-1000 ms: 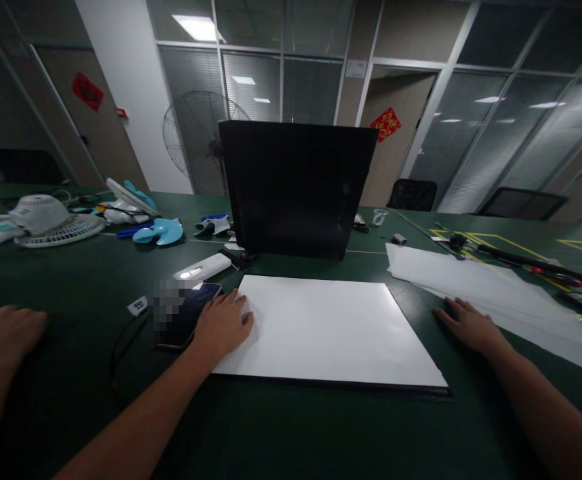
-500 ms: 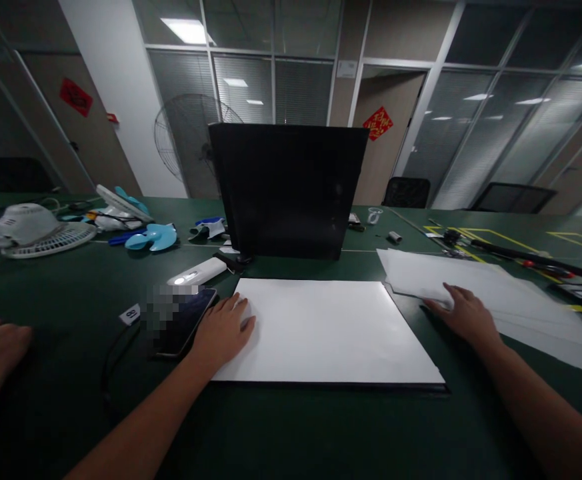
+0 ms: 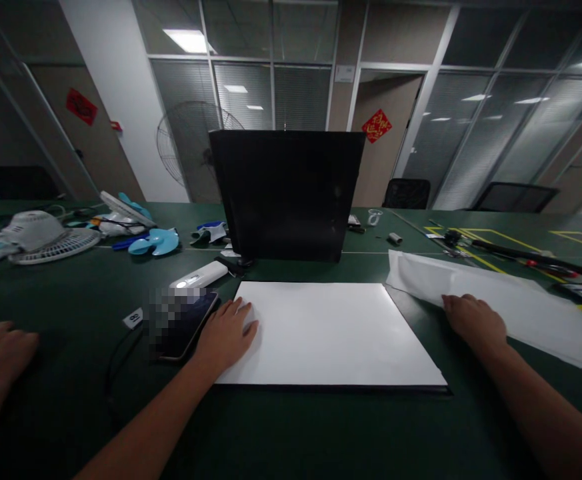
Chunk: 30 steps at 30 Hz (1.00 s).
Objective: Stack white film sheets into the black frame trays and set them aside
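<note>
A flat white sheet-like panel with a dark edge lies on the green table in front of me. My left hand rests on its left edge, fingers spread and thumb apart, beside a dark phone. To the right of the panel, my right hand pinches the near edge of a thin white sheet of paper. The paper's left part is buckled and lifted a little from the table. My right thumb is mostly hidden by the hand.
A black screen stands behind the panel. Left are a white device, a blue fan blade, and fan parts. Another person's hand rests at far left. Black rods and a clear cup lie farther back.
My right hand has closed on the paper's edge and moved slightly right. The paper's left end has shifted right and buckled. My left hand stays on the panel.
</note>
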Available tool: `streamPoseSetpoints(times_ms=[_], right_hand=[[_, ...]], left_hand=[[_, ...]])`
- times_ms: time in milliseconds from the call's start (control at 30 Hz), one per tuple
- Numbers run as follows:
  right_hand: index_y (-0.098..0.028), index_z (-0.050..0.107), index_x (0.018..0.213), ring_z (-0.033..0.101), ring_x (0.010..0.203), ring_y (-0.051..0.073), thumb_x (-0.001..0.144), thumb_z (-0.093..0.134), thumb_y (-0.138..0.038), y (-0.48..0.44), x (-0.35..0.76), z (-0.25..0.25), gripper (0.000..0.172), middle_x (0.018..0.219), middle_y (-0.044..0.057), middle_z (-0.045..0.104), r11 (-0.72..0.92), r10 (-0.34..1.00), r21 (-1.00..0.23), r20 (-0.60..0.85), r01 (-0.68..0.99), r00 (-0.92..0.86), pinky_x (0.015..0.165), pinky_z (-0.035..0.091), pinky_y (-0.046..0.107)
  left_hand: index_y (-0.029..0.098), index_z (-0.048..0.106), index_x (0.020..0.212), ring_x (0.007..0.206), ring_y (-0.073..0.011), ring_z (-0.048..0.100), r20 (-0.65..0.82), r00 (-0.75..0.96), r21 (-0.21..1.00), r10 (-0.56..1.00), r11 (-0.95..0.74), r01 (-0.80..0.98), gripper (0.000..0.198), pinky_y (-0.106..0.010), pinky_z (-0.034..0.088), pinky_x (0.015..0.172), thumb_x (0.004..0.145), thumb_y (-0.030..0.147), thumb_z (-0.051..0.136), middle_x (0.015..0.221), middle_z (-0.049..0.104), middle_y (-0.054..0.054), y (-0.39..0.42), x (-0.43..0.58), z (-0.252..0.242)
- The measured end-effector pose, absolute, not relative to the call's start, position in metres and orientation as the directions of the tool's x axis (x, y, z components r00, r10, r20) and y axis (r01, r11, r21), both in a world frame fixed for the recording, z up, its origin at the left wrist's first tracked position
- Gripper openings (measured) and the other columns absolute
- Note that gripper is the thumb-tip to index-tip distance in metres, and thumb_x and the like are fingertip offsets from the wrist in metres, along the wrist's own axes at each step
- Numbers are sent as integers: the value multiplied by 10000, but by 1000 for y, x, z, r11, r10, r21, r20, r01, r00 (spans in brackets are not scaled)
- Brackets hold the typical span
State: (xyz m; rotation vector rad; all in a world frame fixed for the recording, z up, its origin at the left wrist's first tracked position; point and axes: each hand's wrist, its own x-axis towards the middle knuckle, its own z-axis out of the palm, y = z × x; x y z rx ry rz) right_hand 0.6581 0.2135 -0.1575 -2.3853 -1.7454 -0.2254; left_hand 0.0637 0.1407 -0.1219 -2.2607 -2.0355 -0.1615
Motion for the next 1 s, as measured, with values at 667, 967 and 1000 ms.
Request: streamPoseSetpoints(times_ms=[667,967,1000], right_hand=[[-218,719,1047,730,814,280,1024,314,-667,167,539,-128,606,984,139,777,61,865,-303,491,951,101,743,568,403],[-360,539,1554,590,1390,287,1053,415,-619,126,464,-122,578,1548,31,581,623,758,-412,106,665,-644,1119,535,520],[-350,492,1593,549,1432,295,1053,407,-620,129,469,-123,610,1592,35,533,605,781,-399,130,689,-610,1153,503,549]], left_hand=[[115,546,1548,1551,-388,401,134,97,108,986,-112,988,616,-556,349,1260,1048,459,445,1660,450,-191,143,62,-128],[160,621,1476,1516,-337,463,202,126,119,971,-152,981,611,-507,365,1263,1094,541,335,1606,534,-164,144,59,-131],[157,616,1482,1519,-339,459,196,127,114,972,-151,982,618,-509,366,1262,1095,546,331,1610,529,-166,144,59,-131]])
